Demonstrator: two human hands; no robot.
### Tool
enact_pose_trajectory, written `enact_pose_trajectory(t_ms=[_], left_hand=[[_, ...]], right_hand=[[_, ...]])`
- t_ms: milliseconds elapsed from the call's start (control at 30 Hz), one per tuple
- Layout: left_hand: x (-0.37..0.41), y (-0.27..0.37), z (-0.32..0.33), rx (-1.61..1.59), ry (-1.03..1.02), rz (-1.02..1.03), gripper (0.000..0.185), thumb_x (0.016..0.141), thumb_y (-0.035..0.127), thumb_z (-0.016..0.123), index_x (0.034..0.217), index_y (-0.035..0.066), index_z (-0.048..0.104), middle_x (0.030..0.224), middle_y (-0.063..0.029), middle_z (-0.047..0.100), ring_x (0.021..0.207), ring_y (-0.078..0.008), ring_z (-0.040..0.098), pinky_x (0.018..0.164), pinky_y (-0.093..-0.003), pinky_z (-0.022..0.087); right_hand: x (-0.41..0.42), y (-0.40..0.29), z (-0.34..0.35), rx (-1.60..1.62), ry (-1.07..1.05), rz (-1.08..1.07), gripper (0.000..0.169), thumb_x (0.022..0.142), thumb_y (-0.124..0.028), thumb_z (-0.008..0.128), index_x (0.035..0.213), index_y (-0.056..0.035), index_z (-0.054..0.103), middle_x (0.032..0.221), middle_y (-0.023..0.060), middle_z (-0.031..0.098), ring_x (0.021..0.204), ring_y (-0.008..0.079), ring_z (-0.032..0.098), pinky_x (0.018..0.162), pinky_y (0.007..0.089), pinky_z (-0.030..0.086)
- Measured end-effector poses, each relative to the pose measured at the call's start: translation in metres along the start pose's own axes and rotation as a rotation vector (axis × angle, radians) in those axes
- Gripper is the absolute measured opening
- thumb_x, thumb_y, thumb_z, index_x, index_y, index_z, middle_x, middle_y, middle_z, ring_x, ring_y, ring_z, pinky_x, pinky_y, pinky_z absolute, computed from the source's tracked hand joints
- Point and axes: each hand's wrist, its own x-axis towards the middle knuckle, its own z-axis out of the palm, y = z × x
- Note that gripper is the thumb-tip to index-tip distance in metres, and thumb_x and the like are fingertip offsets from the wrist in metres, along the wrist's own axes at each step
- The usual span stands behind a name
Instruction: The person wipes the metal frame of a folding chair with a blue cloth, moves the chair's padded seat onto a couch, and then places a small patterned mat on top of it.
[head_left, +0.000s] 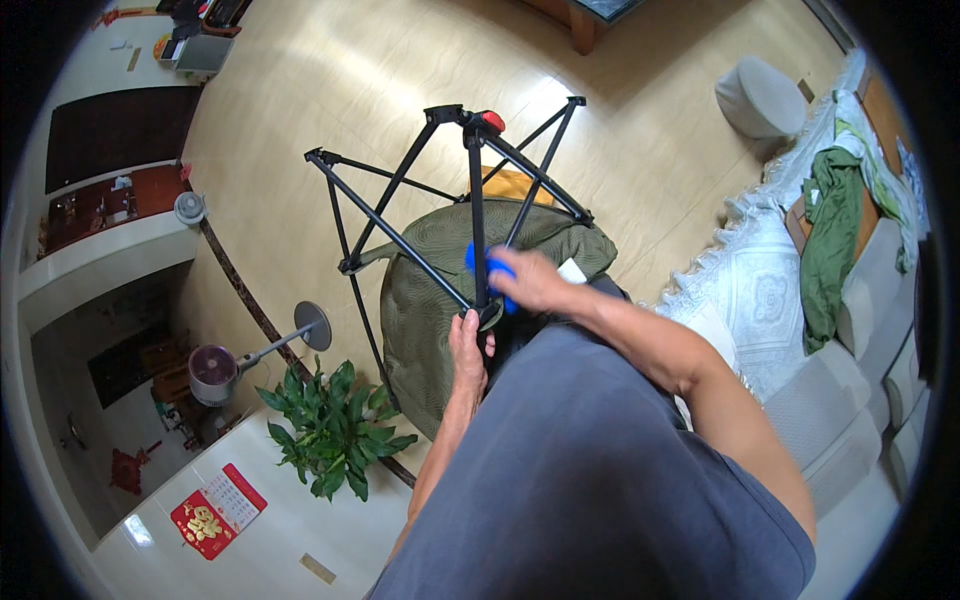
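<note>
A folding chair's black metal tube frame (477, 217) stands upside down before me, its legs crossed and pointing up, with a red part (491, 121) near the top. Its dark green padded fabric (420, 330) hangs around and below the tubes. My left hand (469, 356) grips the frame at a lower joint where several tubes meet. In my right hand (529, 281) is a blue cloth (480, 262), held against an upright tube just above that joint. A white tag (571, 271) shows on the fabric beside my right wrist.
A leafy potted plant (337, 427) and a pedestal fan (217, 371) are at the left. On the right is a sofa (817, 405) with a pale lace cover and green clothing (832, 240). A round stool (757, 97) and a wooden table leg (583, 30) stand farther off.
</note>
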Motion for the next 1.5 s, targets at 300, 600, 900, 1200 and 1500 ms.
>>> enact_pose_trajectory(t_ms=[300,600,900,1200,1500], left_hand=[[0.0,0.005,0.003,-0.014,0.018,0.026,0.038,0.102,0.044,0.053,0.103,0.007,0.054,0.084,-0.0026,0.059,0.061,-0.009,0.052,0.048,-0.0228,0.039],[0.005,0.0,-0.007,-0.001,0.021,0.006,0.043,0.102,0.047,0.05,0.11,0.005,0.057,0.083,-0.0037,0.06,0.062,-0.0116,0.053,0.049,-0.0252,0.04],[0.009,0.003,-0.013,-0.071,0.029,0.028,0.04,0.103,0.045,0.05,0.108,0.005,0.054,0.089,-0.0042,0.061,0.062,-0.0113,0.053,0.05,-0.0246,0.041],[-0.006,-0.009,-0.055,-0.205,0.12,-0.03,0.053,0.103,0.053,0.038,0.109,0.004,0.06,0.072,-0.0052,0.056,0.057,-0.0148,0.047,0.048,-0.0283,0.036],[-0.085,-0.017,-0.118,-0.338,0.486,0.116,0.056,0.1,0.059,0.035,0.111,0.009,0.056,0.076,-0.0033,0.056,0.05,-0.0158,0.045,0.045,-0.0304,0.035]], right_hand=[[0.041,0.048,-0.019,-0.064,0.522,-0.002,0.045,0.089,-0.025,0.062,0.13,-0.0074,0.056,0.11,0.0269,0.059,0.102,0.0439,0.06,0.091,0.0482,0.049],[-0.009,0.009,0.022,0.421,0.159,0.231,0.046,0.094,-0.03,0.059,0.124,0.0047,0.051,0.11,0.022,0.066,0.104,0.0341,0.064,0.09,0.0428,0.05],[0.079,0.074,-0.025,1.763,0.129,0.509,0.031,0.096,-0.028,0.054,0.119,-0.0082,0.06,0.115,0.0141,0.068,0.106,0.0318,0.065,0.091,0.0566,0.051],[0.119,0.011,0.013,1.807,-0.017,0.476,0.031,0.084,-0.014,0.073,0.112,-0.0031,0.064,0.108,0.013,0.071,0.095,0.0275,0.07,0.09,0.0465,0.056],[0.08,-0.088,0.04,1.443,-0.677,0.386,0.038,0.079,0.0,0.068,0.116,-0.0031,0.063,0.108,0.0097,0.068,0.098,0.0226,0.067,0.096,0.0394,0.054]])
